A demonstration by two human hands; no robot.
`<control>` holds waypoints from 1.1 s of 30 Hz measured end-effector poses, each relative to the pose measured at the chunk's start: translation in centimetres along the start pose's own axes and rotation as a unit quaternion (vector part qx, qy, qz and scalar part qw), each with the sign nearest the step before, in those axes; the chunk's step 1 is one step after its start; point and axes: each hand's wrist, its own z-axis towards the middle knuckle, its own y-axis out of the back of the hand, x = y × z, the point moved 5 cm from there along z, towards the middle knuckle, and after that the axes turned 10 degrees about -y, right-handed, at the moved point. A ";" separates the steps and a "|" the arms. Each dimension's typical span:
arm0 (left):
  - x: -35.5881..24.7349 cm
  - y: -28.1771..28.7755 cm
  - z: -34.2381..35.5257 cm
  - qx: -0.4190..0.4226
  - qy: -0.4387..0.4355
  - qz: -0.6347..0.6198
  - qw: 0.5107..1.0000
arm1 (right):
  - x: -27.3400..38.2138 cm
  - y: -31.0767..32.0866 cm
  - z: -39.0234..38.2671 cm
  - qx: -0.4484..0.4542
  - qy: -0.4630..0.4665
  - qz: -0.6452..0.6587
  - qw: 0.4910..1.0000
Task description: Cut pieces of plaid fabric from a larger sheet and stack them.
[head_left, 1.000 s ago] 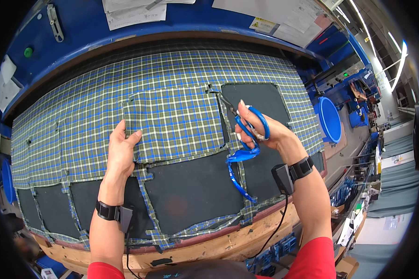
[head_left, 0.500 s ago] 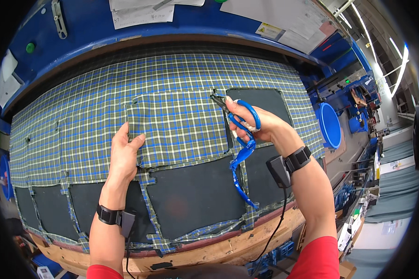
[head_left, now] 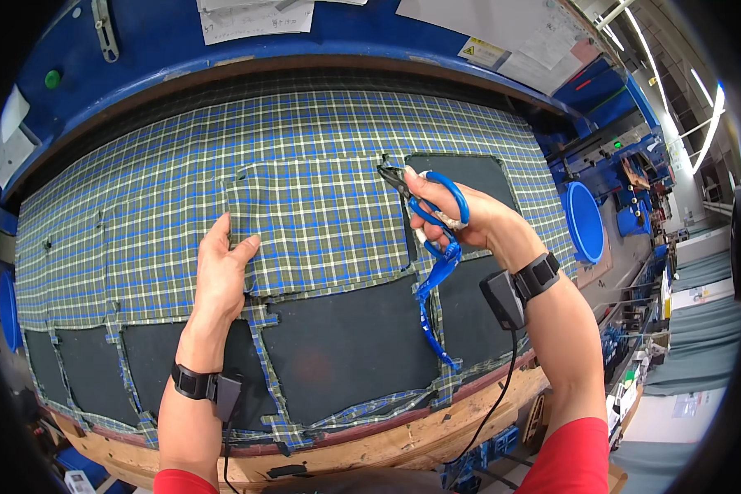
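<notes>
My left hand [head_left: 222, 272] rests on blue, green and white plaid fabric, thumb and fingers apart at the left edge of a cut plaid piece [head_left: 321, 222]. My right hand [head_left: 453, 214] grips scissors [head_left: 432, 188] with blue looped handles, their dark blades at the piece's upper right corner. A blue strip [head_left: 443, 267] dangles from the scissors across the fabric. The piece lies over more plaid cloth [head_left: 140, 239], with a dark exposed panel [head_left: 461, 173] to its right and several more [head_left: 346, 346] along the front, divided by narrow plaid strips.
The fabric lies on a work table with a wooden front edge [head_left: 362, 436]. Behind it runs a blue machine beam [head_left: 156, 86] carrying papers [head_left: 255, 20]. At right stand a blue tub [head_left: 586, 222], equipment and grey-green curtains [head_left: 675, 362]; another blue tub [head_left: 10, 313] is at far left.
My right hand and scissors have moved slightly up and left, bringing the blades to the piece's upper right corner, mostly in the first half second. My left hand stays at the left edge.
</notes>
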 end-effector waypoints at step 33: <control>-1.4 -1.2 3.3 0.046 0.001 0.123 0.991 | -4.5 2.3 -0.6 0.045 0.045 0.070 0.995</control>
